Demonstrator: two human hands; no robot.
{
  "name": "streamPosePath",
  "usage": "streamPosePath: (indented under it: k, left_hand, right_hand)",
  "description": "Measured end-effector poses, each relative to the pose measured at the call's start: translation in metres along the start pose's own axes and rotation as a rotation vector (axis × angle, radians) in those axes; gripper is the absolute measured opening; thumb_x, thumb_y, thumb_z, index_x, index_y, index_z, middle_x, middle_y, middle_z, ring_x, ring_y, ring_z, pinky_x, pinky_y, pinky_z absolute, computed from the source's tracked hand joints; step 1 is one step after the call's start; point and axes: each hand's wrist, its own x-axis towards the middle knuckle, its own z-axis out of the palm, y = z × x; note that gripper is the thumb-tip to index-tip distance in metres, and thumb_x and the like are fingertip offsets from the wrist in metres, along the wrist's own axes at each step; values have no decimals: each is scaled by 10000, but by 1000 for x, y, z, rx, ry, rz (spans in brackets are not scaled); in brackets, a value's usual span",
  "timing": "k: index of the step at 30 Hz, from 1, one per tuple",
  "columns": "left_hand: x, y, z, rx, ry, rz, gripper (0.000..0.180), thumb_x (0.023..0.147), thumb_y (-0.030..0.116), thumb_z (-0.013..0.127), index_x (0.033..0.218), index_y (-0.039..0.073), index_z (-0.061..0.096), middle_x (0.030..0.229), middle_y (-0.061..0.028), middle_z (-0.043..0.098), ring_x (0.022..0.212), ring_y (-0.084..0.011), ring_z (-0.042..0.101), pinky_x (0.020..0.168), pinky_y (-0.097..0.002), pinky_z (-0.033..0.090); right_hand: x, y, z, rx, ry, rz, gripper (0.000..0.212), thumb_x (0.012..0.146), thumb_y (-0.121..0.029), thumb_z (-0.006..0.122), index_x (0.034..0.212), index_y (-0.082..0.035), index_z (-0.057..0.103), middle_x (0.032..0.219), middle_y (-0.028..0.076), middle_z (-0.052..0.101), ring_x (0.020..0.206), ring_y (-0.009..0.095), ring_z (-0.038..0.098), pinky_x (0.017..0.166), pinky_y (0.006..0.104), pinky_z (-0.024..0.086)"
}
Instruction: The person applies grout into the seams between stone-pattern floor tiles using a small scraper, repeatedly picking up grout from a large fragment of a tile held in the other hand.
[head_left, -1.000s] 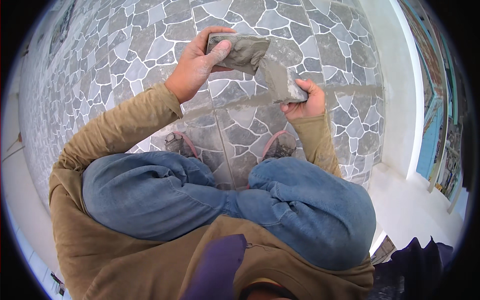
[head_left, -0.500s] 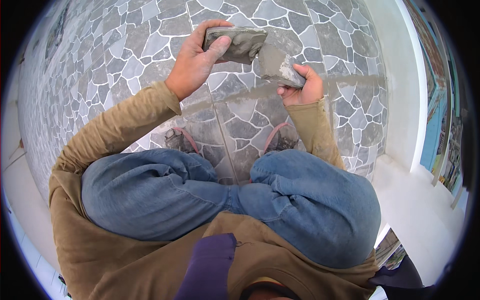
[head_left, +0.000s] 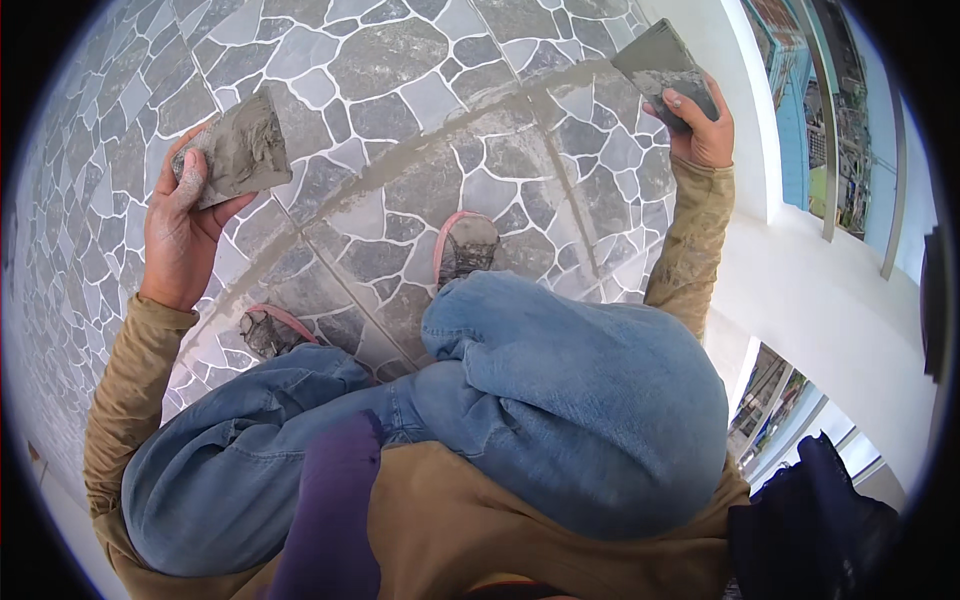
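Observation:
In my left hand (head_left: 183, 232) is a flat, squarish plate loaded with wet grey mortar (head_left: 247, 145). The thumb lies over its near edge and the fingers go underneath. My right hand (head_left: 708, 132) grips a thin rectangular grey scraper (head_left: 662, 65), thumb on its face, up at the far right beside the white wall. Its far corner is over the tiled floor near the end of a mortar-smeared joint (head_left: 385, 170); whether it touches cannot be made out. The two hands are wide apart.
Stone-patterned floor tiles (head_left: 390, 62) with white veins spread ahead of me. My shoes (head_left: 470, 243) rest on them, close to the smeared joints. A low white wall (head_left: 800, 262) runs along the right, with metal railing posts (head_left: 828, 150) beyond it.
My hands have separated: the left one moved left and nearer with the mortar-loaded plate, the right one far right with the scraper. My body and view have turned to the right.

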Motion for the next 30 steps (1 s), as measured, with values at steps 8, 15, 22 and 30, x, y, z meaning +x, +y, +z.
streamPosePath:
  k: [8, 15, 22, 30]
  left_hand:
    - [2, -12, 13, -3, -28, -108, 432, 1032, 294, 457, 1381, 44, 416, 1273, -117, 565, 1100, -207, 637, 879, -313, 594]
    - [-6, -6, -9, 24, 88, -60, 451, 1036, 298, 446, 1395, 29, 403, 1297, -129, 548, 1123, -208, 623, 887, -307, 587]
    - [5, -9, -1, 22, 11, -99, 462, 1039, 305, 436, 1404, 24, 396, 1296, -119, 550, 1119, -201, 623, 904, -307, 577]
    - [-13, 1, -26, 10, 78, -21, 462, 1039, 311, 437, 1391, 13, 409, 1289, -120, 554, 1129, -201, 617, 932, -314, 564]
  right_hand:
    - [10, 121, -20, -1529, -506, -504, 628, 683, 4, 623, 1298, -112, 580, 1275, 136, 567, 1104, 339, 532, 956, 399, 467]
    - [-48, 134, -19, -1612, -708, -425, 673, 609, 21, 613, 1271, -97, 587, 1260, 79, 592, 1109, 311, 537, 972, 392, 473]
    - [94, 141, -83, -1790, -163, -497, 608, 693, -70, 642, 1293, -81, 539, 1244, 105, 598, 1117, 331, 528, 974, 410, 457]
    - [37, 150, -27, -1495, -439, -348, 502, 716, -144, 637, 1209, -62, 587, 1169, 186, 613, 1025, 392, 566, 954, 468, 449]
